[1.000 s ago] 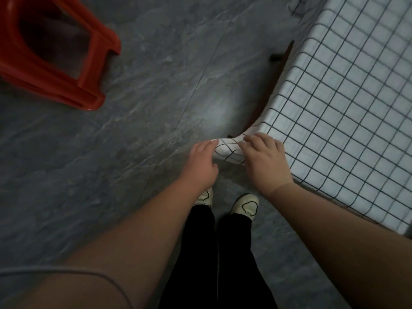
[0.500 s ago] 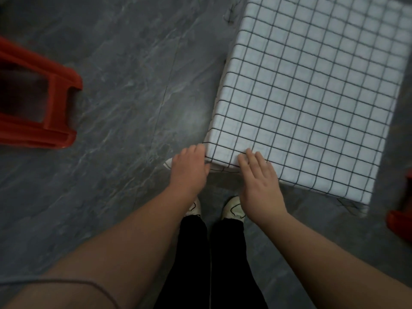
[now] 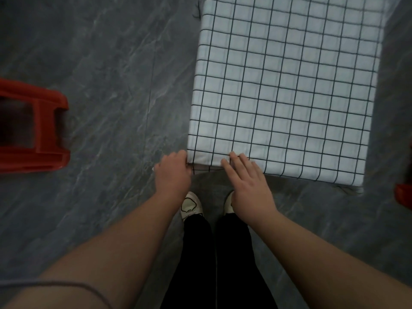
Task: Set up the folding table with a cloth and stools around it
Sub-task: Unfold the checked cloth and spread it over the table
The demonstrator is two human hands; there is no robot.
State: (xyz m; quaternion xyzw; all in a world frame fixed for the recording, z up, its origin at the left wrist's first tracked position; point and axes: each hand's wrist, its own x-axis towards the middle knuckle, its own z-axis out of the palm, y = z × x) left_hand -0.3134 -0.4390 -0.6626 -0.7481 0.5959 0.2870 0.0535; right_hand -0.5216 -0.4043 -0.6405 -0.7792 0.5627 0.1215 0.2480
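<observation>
- Two bare forearms reach forward and down from the bottom of the view toward the near left corner of a tabletop covered by a white cloth point(image 3: 289, 97) with a dark grid pattern.
- Left hand point(image 3: 172, 177) sits at that corner, knuckles up, its fingers curled down over the cloth's hanging edge; whether they actually pinch the fabric is hidden by the back of the hand.
- Right hand point(image 3: 247, 184) lies just to the right of the left hand along the near edge, palm down, fingers straight and slightly spread, the fingertips point(image 3: 233, 155) resting flat on the cloth and holding nothing.
- Cloth lies smooth across the whole tabletop and folds down over the near and left edges; a small flap of it shows below the corner, between the two hands.
- Red plastic stool point(image 3: 33, 130) lies tipped on its side on the floor, well to the left of the tabletop, with its legs and hollow underside showing.
- Another red object point(image 3: 403, 195), cut off by the frame, sits just past the tabletop's near right corner; too little shows to tell what it is.
- Grey marbled floor point(image 3: 111, 63) surrounds the tabletop.
- Two pale shoes point(image 3: 191, 205) and dark trouser legs stand just below the near edge, the right shoe partly hidden by the right hand.
</observation>
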